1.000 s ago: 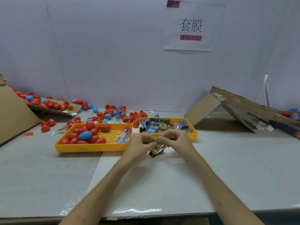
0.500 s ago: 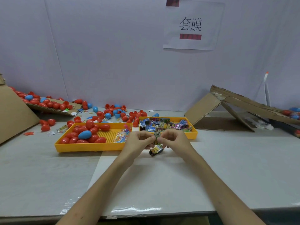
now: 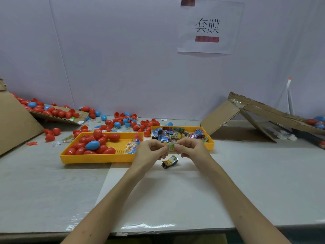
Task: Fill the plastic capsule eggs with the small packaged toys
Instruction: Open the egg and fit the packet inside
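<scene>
My left hand (image 3: 151, 151) and my right hand (image 3: 190, 148) meet above the table and pinch a small packaged toy (image 3: 171, 147) between their fingertips. Just below them a small printed box (image 3: 169, 162) lies on its side on the table. A yellow tray (image 3: 98, 158) to the left holds red capsule eggs (image 3: 98, 136), one blue egg (image 3: 92, 144) and a few clear toy packets (image 3: 131, 147). A second yellow tray (image 3: 210, 145) behind my hands is full of small printed boxes (image 3: 175, 133).
More red and blue eggs and egg halves (image 3: 123, 122) lie scattered at the back left, some on a cardboard sheet (image 3: 58, 117). A tilted cardboard ramp (image 3: 263, 111) stands at the right. Cardboard (image 3: 14, 124) leans at the far left. A paper sign (image 3: 209, 27) hangs on the wall.
Both hands have lifted slightly away from the printed box on the table, still working the small toy packet between their fingertips.
</scene>
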Demonstrator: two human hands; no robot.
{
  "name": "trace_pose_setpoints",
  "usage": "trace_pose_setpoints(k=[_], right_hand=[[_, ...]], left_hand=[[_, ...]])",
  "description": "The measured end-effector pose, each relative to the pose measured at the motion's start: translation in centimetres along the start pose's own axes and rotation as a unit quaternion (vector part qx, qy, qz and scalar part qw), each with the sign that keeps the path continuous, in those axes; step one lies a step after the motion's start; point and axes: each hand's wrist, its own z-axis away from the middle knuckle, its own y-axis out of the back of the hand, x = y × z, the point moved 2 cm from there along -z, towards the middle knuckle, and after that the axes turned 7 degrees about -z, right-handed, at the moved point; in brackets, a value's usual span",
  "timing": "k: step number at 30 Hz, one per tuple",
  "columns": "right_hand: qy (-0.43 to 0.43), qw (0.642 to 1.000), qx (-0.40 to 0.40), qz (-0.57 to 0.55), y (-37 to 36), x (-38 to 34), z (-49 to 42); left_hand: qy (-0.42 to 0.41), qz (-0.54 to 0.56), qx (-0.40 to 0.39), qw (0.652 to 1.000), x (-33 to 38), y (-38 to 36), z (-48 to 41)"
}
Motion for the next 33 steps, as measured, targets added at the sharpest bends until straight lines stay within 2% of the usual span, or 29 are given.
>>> trace_pose_setpoints(k=[5,9,17,26,28,31,32,33], right_hand=[[-0.035,0.998,-0.038,-0.027,-0.6,0.2,0.1],[-0.032,0.997,-0.025,-0.059,-0.4,-0.1,0.2],[-0.057,0.987,-0.057,-0.139,-0.7,-0.5,0.4],[-0.109,0.981,-0.078,-0.143,-0.9,-0.1,0.4],[-0.108,0.979,-0.073,-0.158,-0.6,-0.2,0.4],[-0.108,0.975,-0.049,-0.187,-0.3,-0.5,0.3],[-0.109,0.976,-0.038,-0.183,-0.2,-0.5,0.2],[-0.112,0.978,-0.030,-0.171,-0.1,-0.5,0.2]], left_hand=[[0.005,-0.024,-0.028,0.999,0.0,-0.4,0.1],[0.015,-0.035,-0.011,0.999,0.0,-0.3,0.1],[0.007,-0.069,0.000,0.998,0.0,-0.3,0.1],[-0.053,-0.092,0.022,0.994,0.5,-0.4,0.3],[-0.049,-0.063,-0.001,0.997,0.8,-0.1,0.3],[-0.019,0.116,-0.085,0.989,1.8,0.9,0.4],[-0.032,0.140,-0.067,0.987,2.1,1.5,0.3],[-0.060,0.117,-0.003,0.991,2.4,2.3,0.1]])
